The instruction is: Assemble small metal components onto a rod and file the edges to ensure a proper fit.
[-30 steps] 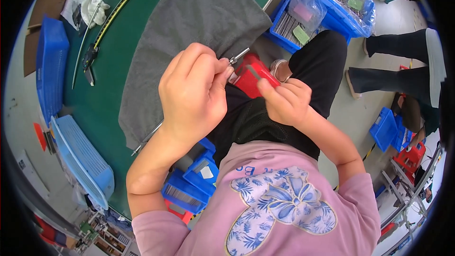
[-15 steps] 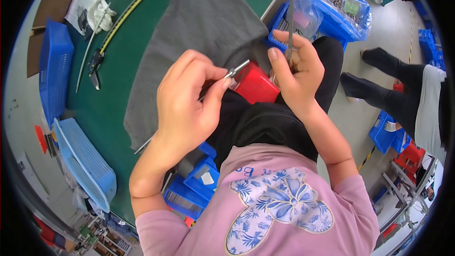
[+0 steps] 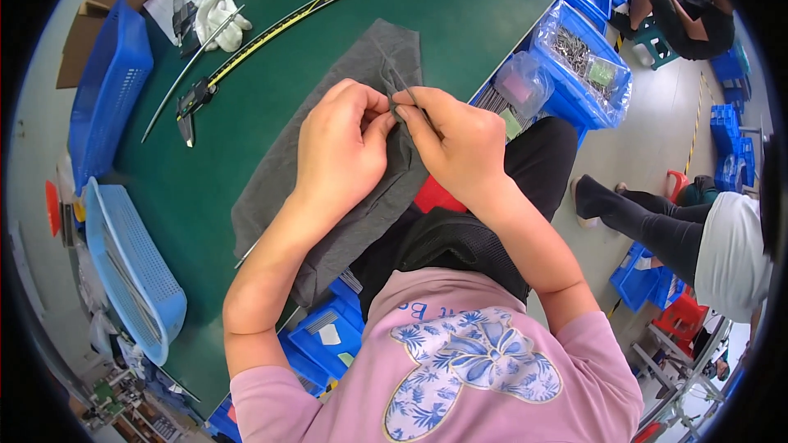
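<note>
My left hand (image 3: 341, 143) is closed, thumb and fingers pinching near the tip of a thin metal rod, whose front end the grey cloth hides. The rod's other end (image 3: 245, 255) pokes out past my left forearm. My right hand (image 3: 460, 141) is closed as well, with a thin, file-like metal strip (image 3: 394, 70) slanting up from its fingers. Those fingertips also pinch a fold of the grey cloth (image 3: 287, 180) against the left fingertips. The cloth drapes over the table edge and toward my lap.
On the green table (image 3: 435, 25) lie a digital caliper (image 3: 197, 98), a white glove (image 3: 220, 18) and a long rod (image 3: 176, 90). Blue baskets (image 3: 135, 271) line the left. Blue bins of metal parts (image 3: 579, 57) stand at right. A seated person (image 3: 673, 12) and another person's legs (image 3: 632, 213) are beyond.
My right hand has moved left to meet the left hand, bringing the strip along. The grey cloth has been gathered up around the rod's tip, which was bare before. The view has shifted slightly.
</note>
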{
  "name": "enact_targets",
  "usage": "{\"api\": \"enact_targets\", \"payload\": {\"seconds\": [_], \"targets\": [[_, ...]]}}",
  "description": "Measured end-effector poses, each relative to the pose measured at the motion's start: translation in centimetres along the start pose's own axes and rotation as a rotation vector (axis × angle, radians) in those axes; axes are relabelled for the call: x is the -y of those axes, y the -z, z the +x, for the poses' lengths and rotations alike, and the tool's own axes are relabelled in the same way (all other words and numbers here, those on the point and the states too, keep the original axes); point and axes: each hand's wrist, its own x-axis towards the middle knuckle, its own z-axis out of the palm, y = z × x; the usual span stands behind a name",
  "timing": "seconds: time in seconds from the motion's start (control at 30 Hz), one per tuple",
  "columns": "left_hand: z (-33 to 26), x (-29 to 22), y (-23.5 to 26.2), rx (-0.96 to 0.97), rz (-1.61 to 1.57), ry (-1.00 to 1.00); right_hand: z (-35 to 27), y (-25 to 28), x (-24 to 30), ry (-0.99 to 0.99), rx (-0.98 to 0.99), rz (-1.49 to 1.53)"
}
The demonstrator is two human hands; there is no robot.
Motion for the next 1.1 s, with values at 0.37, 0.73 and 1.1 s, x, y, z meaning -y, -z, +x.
{"api": "enact_targets", "payload": {"seconds": [0.37, 0.73, 1.1], "targets": [[-0.8, 0.3, -1.2, -0.085, 0.281, -0.282, 3.6, 2.7, 1.1, -0.265, 0.385, -0.191], [-0.8, 0.6, -1.1, -0.09, 0.344, -0.362, 4.2, 2.1, 1.4, -0.316, 0.434, -0.163], [-3.2, -2.6, 4.4, -0.204, 0.292, -0.509, 3.1, 2.6, 0.4, -0.337, 0.14, -0.134]]}}
